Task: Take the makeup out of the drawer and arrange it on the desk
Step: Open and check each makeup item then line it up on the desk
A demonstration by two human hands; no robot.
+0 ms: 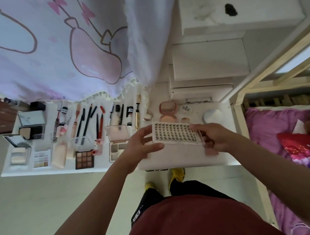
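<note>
Soft, even daylight; slight blur, wide-angle bending at edges.

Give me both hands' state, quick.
Left hand: gripping the left end of the lash tray.
Right hand: gripping its right end.

Only legible txt: dark lowercase letters on round white lid (185, 109) at back of desk, approx. "blbl". It's seen inverted, so exact reading is uncertain. White labels w/ dark print on black-capped tubes (130, 111) among the laid-out makeup are too small to read. White marks (136, 214) on black trousers are blurred, illegible.
</note>
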